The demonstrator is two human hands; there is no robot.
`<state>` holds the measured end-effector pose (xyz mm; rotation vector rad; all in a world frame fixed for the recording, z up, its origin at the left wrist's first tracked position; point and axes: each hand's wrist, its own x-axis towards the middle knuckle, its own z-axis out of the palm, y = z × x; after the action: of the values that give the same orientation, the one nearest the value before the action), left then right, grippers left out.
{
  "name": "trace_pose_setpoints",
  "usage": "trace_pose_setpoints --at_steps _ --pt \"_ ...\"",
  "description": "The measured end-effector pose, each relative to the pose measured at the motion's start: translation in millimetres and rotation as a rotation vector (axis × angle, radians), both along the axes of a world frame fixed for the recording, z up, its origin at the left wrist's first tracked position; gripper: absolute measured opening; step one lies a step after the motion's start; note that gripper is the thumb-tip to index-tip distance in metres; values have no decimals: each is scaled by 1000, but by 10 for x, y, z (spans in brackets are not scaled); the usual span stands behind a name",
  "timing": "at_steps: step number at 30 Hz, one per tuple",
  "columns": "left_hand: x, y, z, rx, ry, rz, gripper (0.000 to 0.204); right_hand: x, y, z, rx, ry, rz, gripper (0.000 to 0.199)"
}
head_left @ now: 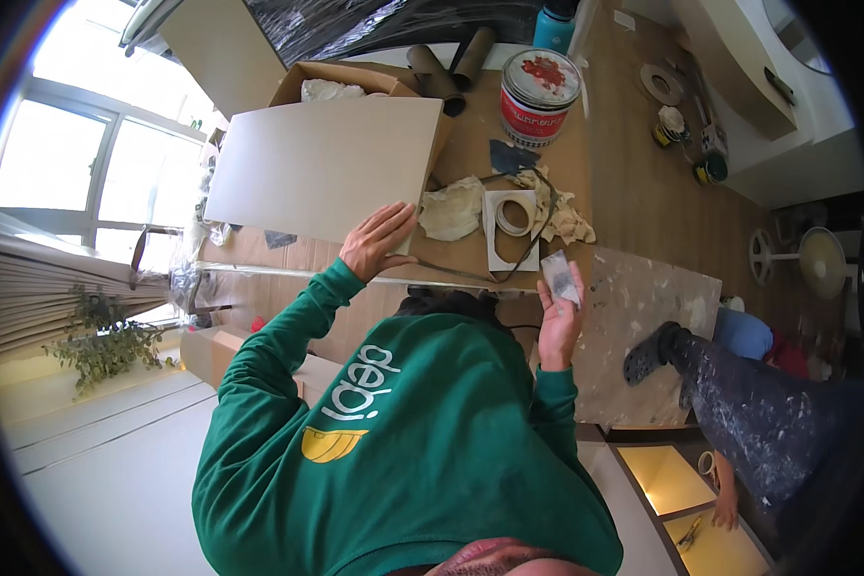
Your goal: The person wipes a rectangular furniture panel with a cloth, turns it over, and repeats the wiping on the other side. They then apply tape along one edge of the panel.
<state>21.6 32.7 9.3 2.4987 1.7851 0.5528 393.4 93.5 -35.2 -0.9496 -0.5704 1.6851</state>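
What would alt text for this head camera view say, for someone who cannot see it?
A person in a green sweatshirt presses the left hand on a pale flat board and holds a small grey sheet in the right hand. Behind lie a tape roll, crumpled rags and a red-labelled paint can.

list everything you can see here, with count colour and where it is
board: 1, pale beige, left of centre, under the left hand
cardboard box: 1, brown, behind the board
paint can: 1, red and white, top centre
bottle: 1, teal, top edge
cardboard tubes: 2, brown, beside the can
tape roll: 1, white, centre
rags: several, off-white, centre
plant: 1, green, left
fan: 1, white, right
other person's leg: 1, paint-spattered, right
hands: left on the board; right holding a small grey sheet
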Motion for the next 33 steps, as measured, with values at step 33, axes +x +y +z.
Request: trace_pose_setpoints --at_steps 33 --pt "-1745 157 -348 -144 228 1186 95 -2252 1963 170 1812 -1153 963 76"
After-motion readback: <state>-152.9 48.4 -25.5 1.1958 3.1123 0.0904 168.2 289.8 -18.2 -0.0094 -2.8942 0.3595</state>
